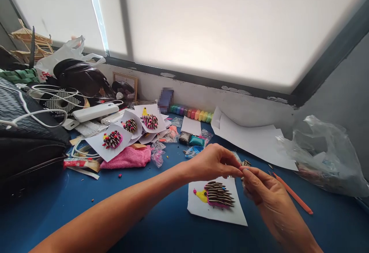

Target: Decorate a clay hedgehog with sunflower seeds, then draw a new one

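Observation:
My left hand (215, 162) and my right hand (263, 187) meet fingertip to fingertip above the table, both closed in a pinch. Whatever lies between the fingers is too small to make out. Just below them, a white paper (217, 217) carries a clay hedgehog (218, 194) with a yellow face, a pink nose, a pink body edge and dark striped seeds as spines. A small blue bit shows among the spines. Behind my fingers, a little heap of seeds (246, 163) is partly hidden.
Finished-looking hedgehogs on paper (113, 139) lie at left by a pink cloth (127, 157). An orange craft knife (294, 195) and a plastic bag (328, 157) are at right. Colored clay (193, 113) lines the wall near white sheets (248, 136). A black bag (29, 141) stands far left.

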`<action>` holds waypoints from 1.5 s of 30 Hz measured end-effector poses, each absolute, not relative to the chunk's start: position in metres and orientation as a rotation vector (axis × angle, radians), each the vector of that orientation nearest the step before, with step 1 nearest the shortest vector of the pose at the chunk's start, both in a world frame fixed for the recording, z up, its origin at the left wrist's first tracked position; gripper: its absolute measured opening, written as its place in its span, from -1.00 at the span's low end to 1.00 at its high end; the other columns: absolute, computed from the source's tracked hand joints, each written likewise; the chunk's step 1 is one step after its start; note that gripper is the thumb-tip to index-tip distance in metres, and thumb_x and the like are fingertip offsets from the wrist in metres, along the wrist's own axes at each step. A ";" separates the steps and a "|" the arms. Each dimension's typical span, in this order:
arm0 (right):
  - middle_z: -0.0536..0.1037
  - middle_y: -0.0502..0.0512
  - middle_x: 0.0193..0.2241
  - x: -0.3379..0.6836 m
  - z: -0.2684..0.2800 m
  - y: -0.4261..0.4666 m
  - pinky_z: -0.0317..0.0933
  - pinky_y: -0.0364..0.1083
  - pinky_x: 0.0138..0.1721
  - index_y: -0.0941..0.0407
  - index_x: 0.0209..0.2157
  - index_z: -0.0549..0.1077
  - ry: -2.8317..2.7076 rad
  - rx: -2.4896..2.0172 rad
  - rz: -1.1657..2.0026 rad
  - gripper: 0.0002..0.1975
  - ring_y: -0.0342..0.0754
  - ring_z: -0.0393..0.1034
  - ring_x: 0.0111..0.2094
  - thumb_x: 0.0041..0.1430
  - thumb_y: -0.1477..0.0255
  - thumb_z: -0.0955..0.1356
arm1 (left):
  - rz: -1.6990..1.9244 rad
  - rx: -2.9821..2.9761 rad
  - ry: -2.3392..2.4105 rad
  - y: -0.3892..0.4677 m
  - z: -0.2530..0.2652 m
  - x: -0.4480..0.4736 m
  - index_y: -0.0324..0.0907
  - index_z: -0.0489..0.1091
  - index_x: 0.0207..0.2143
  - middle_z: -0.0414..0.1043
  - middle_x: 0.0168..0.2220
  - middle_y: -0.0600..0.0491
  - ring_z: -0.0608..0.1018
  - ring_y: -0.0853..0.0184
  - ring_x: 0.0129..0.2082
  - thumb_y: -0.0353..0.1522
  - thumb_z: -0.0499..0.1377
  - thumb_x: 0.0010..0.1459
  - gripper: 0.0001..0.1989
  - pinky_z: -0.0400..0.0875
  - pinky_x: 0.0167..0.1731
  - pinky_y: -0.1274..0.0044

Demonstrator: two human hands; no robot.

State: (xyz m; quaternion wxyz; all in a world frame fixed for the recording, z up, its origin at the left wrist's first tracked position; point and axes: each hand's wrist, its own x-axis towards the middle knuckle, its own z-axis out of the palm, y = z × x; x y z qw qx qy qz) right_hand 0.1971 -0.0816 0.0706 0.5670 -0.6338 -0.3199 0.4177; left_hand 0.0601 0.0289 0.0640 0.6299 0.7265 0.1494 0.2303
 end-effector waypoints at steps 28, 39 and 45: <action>0.49 0.04 -0.43 0.205 0.062 -0.091 0.31 -0.05 -0.43 0.06 -0.30 0.44 -1.359 -1.772 0.245 -0.58 -0.04 0.41 -0.47 0.01 0.00 0.40 | 0.223 1.354 0.167 0.037 0.053 0.056 -0.24 0.56 -0.23 0.58 -0.32 -0.01 0.62 0.36 -0.42 -0.11 0.39 -0.04 -0.57 0.53 -0.28 0.50; 0.44 0.01 -0.50 0.210 0.063 -0.094 0.23 -0.08 -0.50 0.03 -0.28 0.42 -1.718 -1.653 -0.204 -0.69 -0.08 0.31 -0.54 0.18 0.07 0.34 | 0.145 1.362 0.193 0.036 0.057 0.057 -0.27 0.53 -0.27 0.56 -0.42 0.01 0.62 0.34 -0.43 -0.11 0.40 -0.08 -0.56 0.53 -0.35 0.53; 0.51 0.04 -0.46 0.211 0.060 -0.091 0.27 -0.07 -0.47 0.03 -0.25 0.45 -1.659 -1.700 -0.093 -0.72 -0.06 0.37 -0.53 0.17 0.11 0.36 | 0.426 1.387 0.393 0.046 0.068 0.050 -0.28 0.42 -0.40 0.54 -0.44 0.04 0.59 0.40 -0.50 -0.15 0.46 -0.19 -0.55 0.44 -0.47 0.60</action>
